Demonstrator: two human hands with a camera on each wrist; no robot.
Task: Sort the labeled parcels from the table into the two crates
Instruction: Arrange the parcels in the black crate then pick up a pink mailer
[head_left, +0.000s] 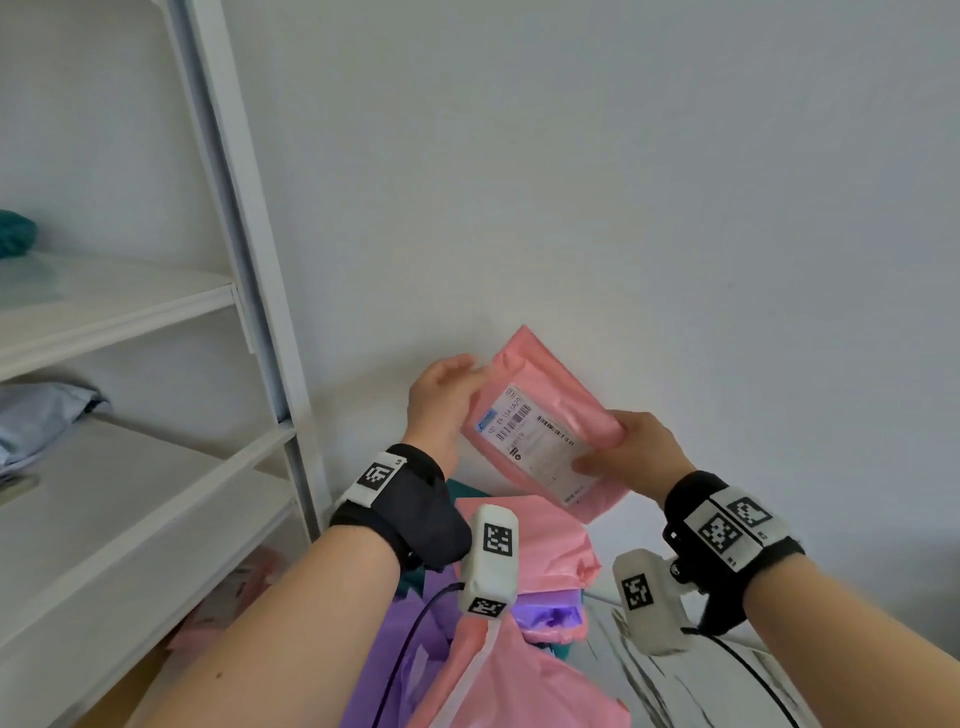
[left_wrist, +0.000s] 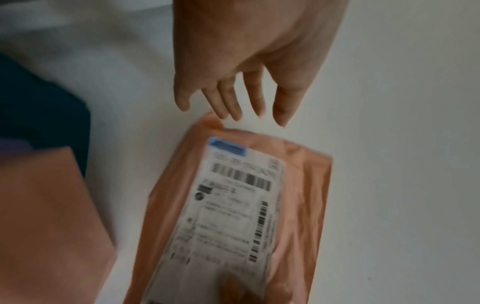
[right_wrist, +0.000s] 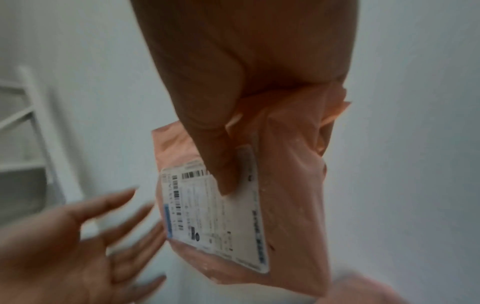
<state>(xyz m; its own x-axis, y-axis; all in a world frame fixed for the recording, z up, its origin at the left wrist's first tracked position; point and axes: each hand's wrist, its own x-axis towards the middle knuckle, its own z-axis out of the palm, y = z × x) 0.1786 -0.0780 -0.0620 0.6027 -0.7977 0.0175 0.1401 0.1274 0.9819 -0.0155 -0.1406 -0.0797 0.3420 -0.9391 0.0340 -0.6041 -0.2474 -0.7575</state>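
A pink parcel (head_left: 571, 415) with a white barcode label (head_left: 530, 441) is held up in front of the white wall. My right hand (head_left: 618, 457) grips its lower right corner, with the thumb (right_wrist: 221, 164) pressed on the label and the fingers behind. My left hand (head_left: 452, 384) is open with its fingers spread beside the parcel's upper left edge. In the left wrist view its fingertips (left_wrist: 231, 111) hover at the parcel's (left_wrist: 298, 195) top corner; whether they touch it is unclear. The right wrist view shows the parcel (right_wrist: 291, 195) and my blurred left hand (right_wrist: 85, 236).
A pile of pink and purple parcels (head_left: 519, 670) lies below my wrists, with teal edges (head_left: 462, 491) showing around it. A white shelving unit (head_left: 249, 291) stands at the left and holds a blue-grey bundle (head_left: 41, 421) and a teal item (head_left: 15, 234).
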